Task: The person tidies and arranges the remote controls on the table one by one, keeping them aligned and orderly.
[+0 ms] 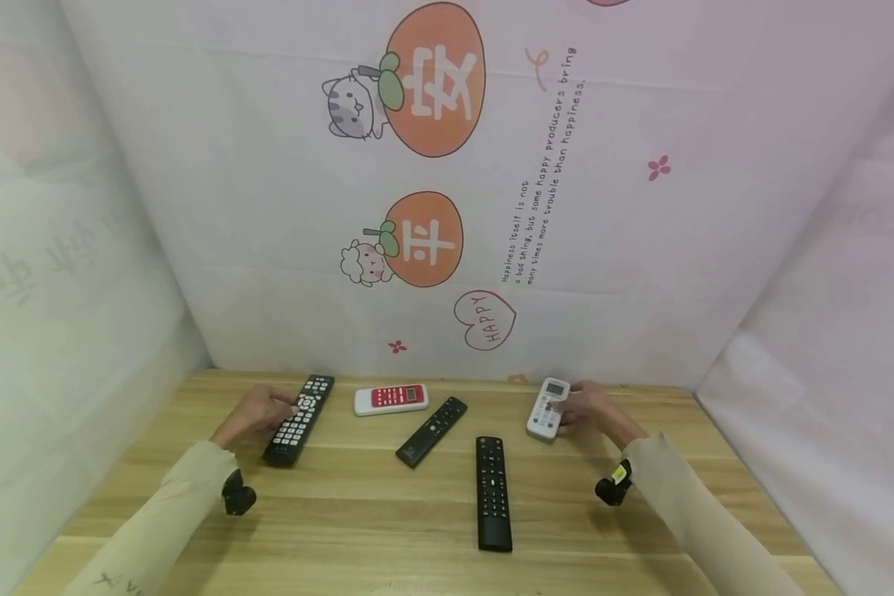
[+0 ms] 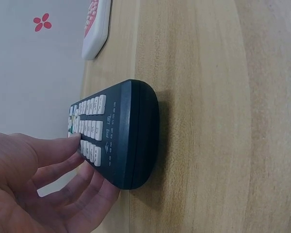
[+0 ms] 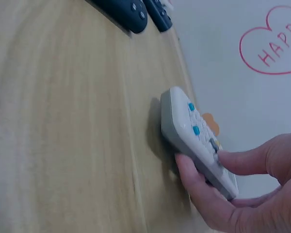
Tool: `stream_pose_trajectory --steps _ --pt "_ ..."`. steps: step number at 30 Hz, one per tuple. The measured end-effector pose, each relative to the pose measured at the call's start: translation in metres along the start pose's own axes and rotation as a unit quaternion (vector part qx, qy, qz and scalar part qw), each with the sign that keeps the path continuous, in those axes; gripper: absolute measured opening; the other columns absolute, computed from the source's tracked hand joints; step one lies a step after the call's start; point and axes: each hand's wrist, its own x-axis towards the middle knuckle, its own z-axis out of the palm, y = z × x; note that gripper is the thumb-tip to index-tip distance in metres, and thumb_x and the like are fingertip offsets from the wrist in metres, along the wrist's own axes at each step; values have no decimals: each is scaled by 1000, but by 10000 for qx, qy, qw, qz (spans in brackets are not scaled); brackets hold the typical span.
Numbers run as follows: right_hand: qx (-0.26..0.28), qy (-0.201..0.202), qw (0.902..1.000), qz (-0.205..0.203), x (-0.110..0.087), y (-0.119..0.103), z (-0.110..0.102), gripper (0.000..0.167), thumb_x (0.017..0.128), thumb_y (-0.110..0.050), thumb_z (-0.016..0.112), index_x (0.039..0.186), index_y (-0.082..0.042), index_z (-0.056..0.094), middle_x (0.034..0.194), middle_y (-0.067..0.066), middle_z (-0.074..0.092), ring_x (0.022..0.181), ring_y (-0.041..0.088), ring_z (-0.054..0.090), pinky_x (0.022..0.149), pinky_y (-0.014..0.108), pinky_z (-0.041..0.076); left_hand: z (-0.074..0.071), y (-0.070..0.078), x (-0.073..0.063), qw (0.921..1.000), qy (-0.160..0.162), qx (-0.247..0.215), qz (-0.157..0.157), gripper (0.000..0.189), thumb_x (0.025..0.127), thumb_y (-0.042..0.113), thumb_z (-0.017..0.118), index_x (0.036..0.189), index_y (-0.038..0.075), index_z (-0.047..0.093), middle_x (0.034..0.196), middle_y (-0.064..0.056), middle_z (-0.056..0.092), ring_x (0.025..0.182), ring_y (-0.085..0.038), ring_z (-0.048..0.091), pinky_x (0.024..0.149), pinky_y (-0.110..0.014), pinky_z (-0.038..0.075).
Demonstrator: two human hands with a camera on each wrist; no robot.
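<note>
My left hand (image 1: pixel 263 409) grips a long black remote control (image 1: pixel 299 420) with white buttons at the left of the table. In the left wrist view its thumb lies on the buttons, and the other fingers curl at the side and beneath. On the right, my right hand (image 1: pixel 587 406) pinches a white air conditioner remote (image 1: pixel 547 409) with a small grey screen. Its thumb presses the button face and a fingertip shows under the near edge in the right wrist view. That remote (image 3: pixel 186 128) tilts over the table, with a shadow below it.
Between the hands lie a white remote with a red face (image 1: pixel 391 399), a short black remote (image 1: pixel 431 432) and a longer black remote (image 1: pixel 494 494) nearer the front. The wooden table (image 1: pixel 387 530) meets a printed white cloth (image 1: pixel 290 248) behind, with cloth walls on both sides.
</note>
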Motion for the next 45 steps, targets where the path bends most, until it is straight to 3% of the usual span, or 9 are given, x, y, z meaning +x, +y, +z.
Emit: stream_pose_trajectory --steps 3,11,15,27,38,45 --pt "-138 -287 9993 -200 -7 -1 1 81 97 8 62 157 18 9 128 46 56 100 41 73 89 47 63 0 1 1 10000 22 28 -65 45 99 6 60 138 -17 55 114 -27 68 90 -24 66 74 -35 62" --pt "-567 -436 9968 -363 -24 -3 16 82 96 4 68 160 9 17 132 41 45 92 34 69 81 47 65 3 -2 5 9996 52 -39 -286 46 99 5 60 139 -15 55 113 -26 68 89 -24 66 72 -34 62" --pt "-755 -459 9952 -431 -33 -5 23 79 95 1 70 159 7 23 134 40 48 91 34 69 79 48 65 4 -1 5 9991 123 43 -393 45 98 5 62 139 -13 57 119 -29 67 94 -27 66 74 -37 62" --pt "-1000 -664 9911 -583 -57 3 40 69 92 5 72 152 8 36 111 27 58 84 34 69 72 48 65 2 3 1 9992 131 54 -361 44 99 6 61 139 -13 57 120 -29 66 94 -27 65 74 -37 62" --pt "-1132 -830 9896 -320 -68 11 49 69 92 7 68 151 7 32 106 25 60 76 32 71 68 46 65 4 -1 2 9992 147 90 -348 43 98 6 62 137 -13 59 119 -29 66 95 -28 65 75 -38 62" --pt "-1597 -692 9847 -73 -69 4 51 67 89 7 70 149 4 39 97 22 64 75 32 72 68 43 66 3 0 0 9999 113 90 -52 45 97 5 60 137 -16 56 116 -28 67 92 -26 66 76 -36 61"
